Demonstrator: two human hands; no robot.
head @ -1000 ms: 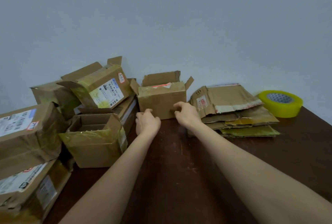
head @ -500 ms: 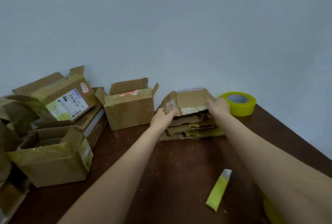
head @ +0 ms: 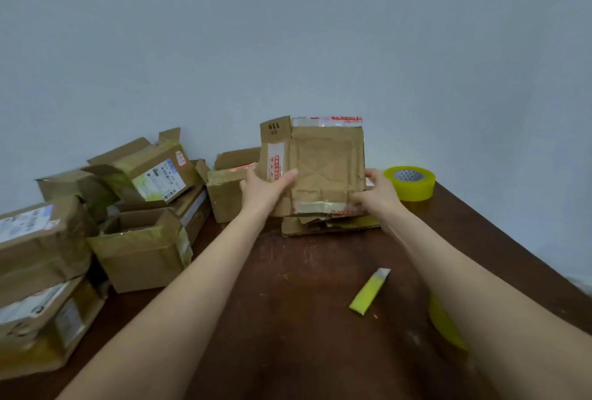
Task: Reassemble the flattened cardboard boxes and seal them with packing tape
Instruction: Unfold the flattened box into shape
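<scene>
Roughly seven assembled boxes (head: pixel 141 249) (pile overlaps), one flattened stack (head: pixel 326 223), two tape rolls (head: pixel 410 182), one cutter (head: pixel 370 292).

One head-worn wide view, looking forward and down across the table (head: pixel 288 319) toward the wall (head: pixel 288 31), close in.

I had open tabletop (head: pixel 288 319) between my forearms, bare dark wood running up to the stack of flattened boxes (head: pixel 326 225), so either hand could pass there. A yellow-green cutter (head: pixel 370 292) lay just inside my right forearm, the only thing on that stretch. The left side was blocked: assembled boxes (head: pixel 141 245) crowded the table's left edge back to the wall. Right of the stack a roll of yellow tape (head: pixel 411 186) stood near the far corner. A second yellow roll (head: pixel 443 324) sat under my right forearm, mostly hidden.
</scene>
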